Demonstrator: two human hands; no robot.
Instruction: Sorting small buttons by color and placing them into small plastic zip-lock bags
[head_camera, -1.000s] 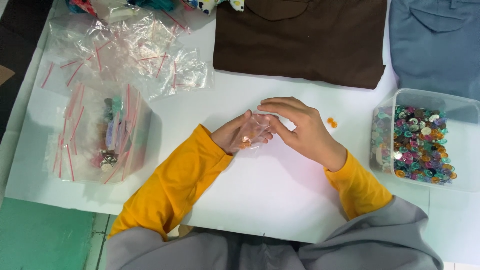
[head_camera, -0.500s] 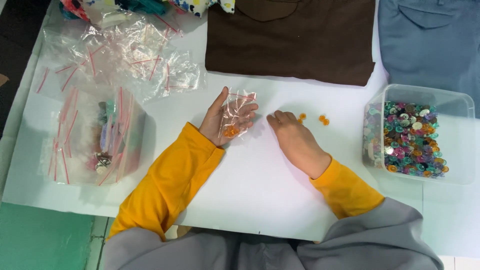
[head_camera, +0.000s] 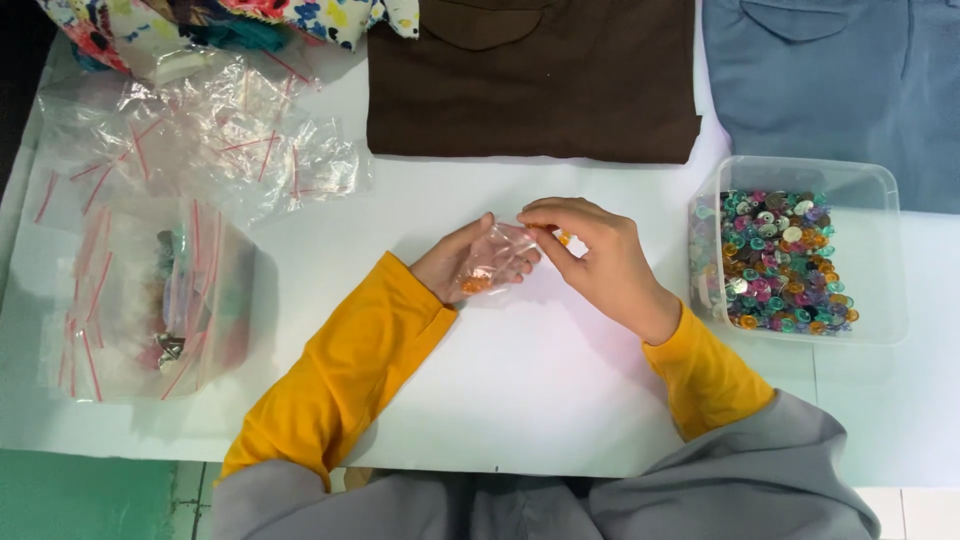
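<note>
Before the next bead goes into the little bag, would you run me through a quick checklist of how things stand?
1. Small clear bag held in left hand: ok.
2. Bag mouth facing right hand: ok; how wide it is open: cannot tell.
3. Orange bead pinched at the right fingertips: ok.
4. Orange beads already in the bag's bottom, none seen spilled: ok.
5. Clear tub of mixed beads close beside the right hand: ok.
6. More orange beads loose on the table: cannot tell.

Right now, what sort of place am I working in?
Probably a craft or garment-trim packing table: a clear tub of mixed sequins, piles of small zip bags, and folded garments along the far edge.
</note>
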